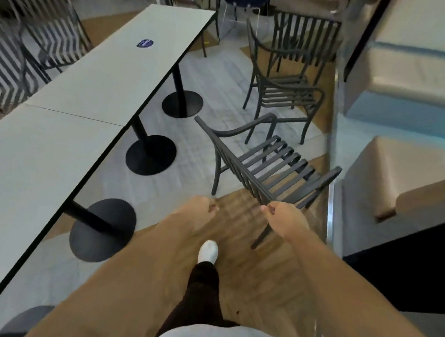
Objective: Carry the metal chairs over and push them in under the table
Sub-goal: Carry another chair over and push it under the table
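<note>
While two metal chairs stand out on the floor to the right of the long counter [69, 120], neither is pushed in under it on this side, so most of the job looks undone. The right hand [282, 220] grips the top rail of the near chair [266, 168], whose back faces the person. The left hand [200, 209] is curled into a fist, holding nothing, just left of that chair. The far chair [282, 91] waits untouched beyond it.

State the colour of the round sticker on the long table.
Dark blue with pale lettering, the sticker sits on the table; head view.
</note>
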Action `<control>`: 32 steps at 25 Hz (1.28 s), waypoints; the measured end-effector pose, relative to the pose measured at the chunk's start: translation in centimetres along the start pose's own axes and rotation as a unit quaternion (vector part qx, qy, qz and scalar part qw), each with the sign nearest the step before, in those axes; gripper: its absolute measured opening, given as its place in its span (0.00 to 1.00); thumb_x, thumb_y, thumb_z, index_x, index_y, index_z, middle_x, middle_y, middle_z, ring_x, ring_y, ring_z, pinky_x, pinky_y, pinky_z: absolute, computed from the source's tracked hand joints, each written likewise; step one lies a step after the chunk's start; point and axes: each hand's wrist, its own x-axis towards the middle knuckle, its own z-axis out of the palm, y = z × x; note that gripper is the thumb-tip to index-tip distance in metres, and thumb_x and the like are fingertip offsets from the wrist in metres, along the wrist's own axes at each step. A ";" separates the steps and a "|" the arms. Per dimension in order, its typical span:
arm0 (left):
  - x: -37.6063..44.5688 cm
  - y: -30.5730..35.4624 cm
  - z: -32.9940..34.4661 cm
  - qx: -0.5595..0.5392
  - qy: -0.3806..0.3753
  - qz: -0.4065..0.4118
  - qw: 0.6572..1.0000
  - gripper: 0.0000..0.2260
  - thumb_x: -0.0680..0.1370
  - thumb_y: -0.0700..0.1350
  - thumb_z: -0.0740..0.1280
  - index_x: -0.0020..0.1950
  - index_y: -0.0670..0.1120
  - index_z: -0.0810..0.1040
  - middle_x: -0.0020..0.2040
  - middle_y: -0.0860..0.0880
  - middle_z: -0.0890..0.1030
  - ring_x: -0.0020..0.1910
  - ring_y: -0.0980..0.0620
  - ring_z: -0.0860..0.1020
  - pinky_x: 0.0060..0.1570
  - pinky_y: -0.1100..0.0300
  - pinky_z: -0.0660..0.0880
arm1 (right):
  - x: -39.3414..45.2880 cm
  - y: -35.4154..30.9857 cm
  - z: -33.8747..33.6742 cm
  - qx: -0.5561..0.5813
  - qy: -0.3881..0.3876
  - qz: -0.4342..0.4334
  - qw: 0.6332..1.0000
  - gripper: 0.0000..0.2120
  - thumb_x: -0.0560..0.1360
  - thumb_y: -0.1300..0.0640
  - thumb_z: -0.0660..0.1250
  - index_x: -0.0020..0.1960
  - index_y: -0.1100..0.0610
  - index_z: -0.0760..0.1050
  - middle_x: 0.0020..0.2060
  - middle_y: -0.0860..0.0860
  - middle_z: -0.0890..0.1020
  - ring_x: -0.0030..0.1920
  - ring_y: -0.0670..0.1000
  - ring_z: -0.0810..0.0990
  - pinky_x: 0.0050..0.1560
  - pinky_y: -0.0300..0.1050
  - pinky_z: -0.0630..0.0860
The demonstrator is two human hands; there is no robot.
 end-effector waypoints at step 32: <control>37.4 -5.6 -8.8 0.350 -0.077 0.174 0.917 0.11 0.82 0.51 0.66 0.64 0.58 0.77 0.61 0.52 0.80 0.64 0.47 0.74 0.67 0.49 0.64 | 23.3 -6.5 4.3 0.012 -0.084 0.205 0.975 0.07 0.81 0.52 0.64 0.56 0.53 0.76 0.45 0.50 0.81 0.48 0.55 0.82 0.46 0.51 0.80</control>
